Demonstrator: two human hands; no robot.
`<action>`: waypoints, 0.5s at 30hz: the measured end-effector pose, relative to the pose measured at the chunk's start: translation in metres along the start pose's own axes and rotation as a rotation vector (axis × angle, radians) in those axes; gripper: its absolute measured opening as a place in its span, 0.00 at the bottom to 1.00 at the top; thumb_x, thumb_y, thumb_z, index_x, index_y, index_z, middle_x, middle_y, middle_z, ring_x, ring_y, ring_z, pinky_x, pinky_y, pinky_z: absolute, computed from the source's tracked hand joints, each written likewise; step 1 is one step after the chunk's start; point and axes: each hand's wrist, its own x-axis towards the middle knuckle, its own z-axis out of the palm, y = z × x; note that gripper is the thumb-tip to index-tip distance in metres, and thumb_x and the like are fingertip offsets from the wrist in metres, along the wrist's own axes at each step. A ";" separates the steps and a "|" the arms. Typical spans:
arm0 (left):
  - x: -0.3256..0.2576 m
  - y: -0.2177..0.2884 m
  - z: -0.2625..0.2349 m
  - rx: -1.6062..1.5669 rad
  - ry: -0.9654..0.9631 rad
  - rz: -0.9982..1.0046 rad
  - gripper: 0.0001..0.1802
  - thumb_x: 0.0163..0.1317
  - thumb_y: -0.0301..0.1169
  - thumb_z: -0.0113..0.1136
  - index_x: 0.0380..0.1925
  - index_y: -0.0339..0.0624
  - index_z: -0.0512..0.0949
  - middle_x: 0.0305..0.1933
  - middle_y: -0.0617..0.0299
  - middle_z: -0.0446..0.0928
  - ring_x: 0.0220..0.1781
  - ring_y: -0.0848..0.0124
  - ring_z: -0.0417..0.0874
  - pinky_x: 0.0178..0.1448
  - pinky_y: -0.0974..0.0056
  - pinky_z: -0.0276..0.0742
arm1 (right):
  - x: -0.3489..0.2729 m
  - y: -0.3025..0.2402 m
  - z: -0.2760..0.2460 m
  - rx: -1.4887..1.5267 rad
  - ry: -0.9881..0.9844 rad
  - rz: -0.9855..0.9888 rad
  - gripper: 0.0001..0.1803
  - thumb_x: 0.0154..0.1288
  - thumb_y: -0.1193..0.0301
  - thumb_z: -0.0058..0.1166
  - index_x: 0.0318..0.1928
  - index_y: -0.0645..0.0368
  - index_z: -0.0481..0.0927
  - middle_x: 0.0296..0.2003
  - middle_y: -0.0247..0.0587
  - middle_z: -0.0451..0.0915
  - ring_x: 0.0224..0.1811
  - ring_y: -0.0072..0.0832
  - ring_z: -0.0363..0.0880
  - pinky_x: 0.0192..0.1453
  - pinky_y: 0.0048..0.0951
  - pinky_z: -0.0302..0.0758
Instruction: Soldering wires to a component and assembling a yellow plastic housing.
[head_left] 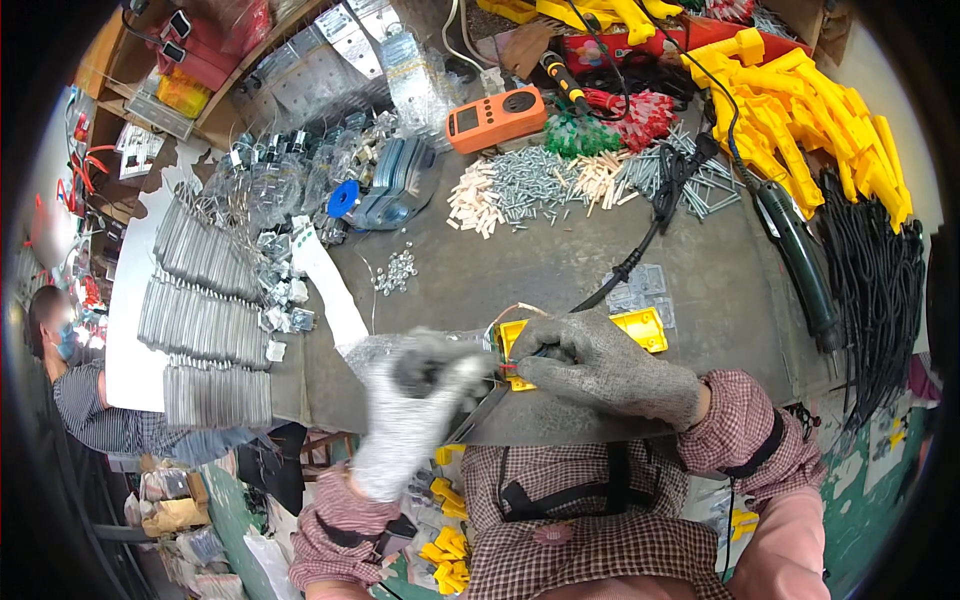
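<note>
A long yellow plastic housing [640, 324] lies near the table's front edge, with a black cable [627, 268] running to it. Thin colored wires [508, 365] show at its left end. My right hand [610, 368], in a grey glove, lies across the middle of the housing, fingers closed in a pinch on the wires. Just left of it is my left hand [415, 400], in a white and grey glove, so smeared by motion that its fingers cannot be read. Under the left hand, a dark flat edge [482, 410] shows at the table's rim.
An orange multimeter [495, 118] stands behind piles of screws [530, 185] and pale plugs. Several yellow housings [800, 120], a dark electric screwdriver [800, 265] and black cables [872, 300] are at right. Stacked metal strips [205, 320] fill the left. Another person [85, 400] sits at far left.
</note>
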 end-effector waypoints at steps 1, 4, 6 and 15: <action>0.001 0.014 -0.013 0.060 0.040 -0.133 0.05 0.66 0.26 0.70 0.37 0.36 0.83 0.29 0.58 0.84 0.25 0.75 0.83 0.24 0.71 0.77 | 0.001 0.001 0.001 0.024 0.016 0.025 0.14 0.72 0.65 0.57 0.47 0.63 0.82 0.32 0.42 0.84 0.32 0.24 0.80 0.39 0.32 0.78; -0.002 0.045 -0.045 0.776 -0.627 -0.396 0.14 0.61 0.36 0.76 0.41 0.39 0.85 0.24 0.64 0.83 0.27 0.73 0.84 0.32 0.64 0.79 | 0.002 0.000 0.002 0.033 0.048 -0.001 0.13 0.72 0.65 0.57 0.47 0.63 0.83 0.32 0.41 0.84 0.33 0.25 0.80 0.40 0.32 0.78; -0.012 0.043 -0.045 1.005 -0.507 0.024 0.21 0.57 0.42 0.78 0.44 0.43 0.85 0.27 0.62 0.83 0.29 0.65 0.86 0.37 0.61 0.81 | 0.003 -0.002 0.002 0.033 0.046 -0.029 0.13 0.72 0.66 0.57 0.47 0.63 0.83 0.33 0.40 0.85 0.34 0.25 0.80 0.41 0.32 0.78; 0.003 0.025 -0.013 1.578 -0.423 0.854 0.20 0.62 0.38 0.64 0.53 0.45 0.78 0.44 0.60 0.79 0.47 0.61 0.85 0.47 0.56 0.81 | 0.001 -0.002 0.000 -0.259 0.102 -0.197 0.13 0.70 0.68 0.60 0.49 0.62 0.84 0.45 0.48 0.87 0.45 0.42 0.88 0.50 0.38 0.82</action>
